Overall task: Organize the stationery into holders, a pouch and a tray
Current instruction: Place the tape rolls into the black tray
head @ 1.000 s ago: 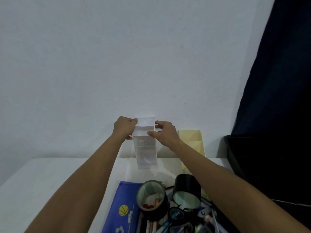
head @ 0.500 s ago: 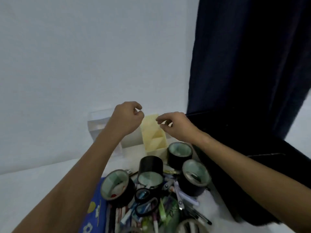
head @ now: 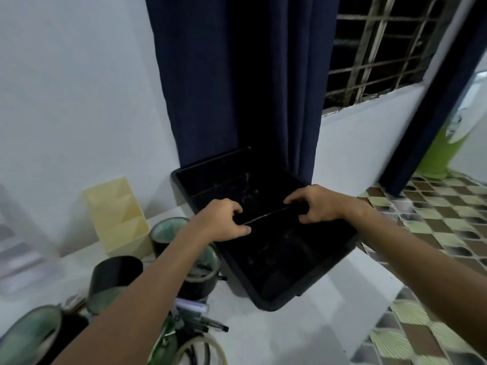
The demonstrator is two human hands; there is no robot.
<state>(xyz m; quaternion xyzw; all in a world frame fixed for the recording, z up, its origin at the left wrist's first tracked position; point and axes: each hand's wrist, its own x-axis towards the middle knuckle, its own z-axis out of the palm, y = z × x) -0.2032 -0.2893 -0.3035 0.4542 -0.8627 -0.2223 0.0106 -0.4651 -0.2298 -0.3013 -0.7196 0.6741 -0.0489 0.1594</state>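
In the head view, both hands have left the clear holder they gripped a second ago and swung across past the yellow holder (head: 116, 214), which stands at about nine o'clock against the wall, to the black tray (head: 266, 233) near the centre. The left hand (head: 224, 219) and the right hand (head: 315, 205) are each curled closed over a thin dark bar or divider that runs across the tray from roughly nine to three o'clock, fingers hooked over it and thumbs beneath; whether that bar is part of the tray or loose in it I cannot tell. The tray sits at the table's right side with its near corner toward five o'clock, apparently overhanging the edge, and looks empty, though its dark inside hides detail. Rolls of black tape (head: 116, 275) and a heap of pens (head: 200, 325) lie at seven o'clock, unsorted. I judge the holders are placed and the tray is now being positioned before any sorting starts.
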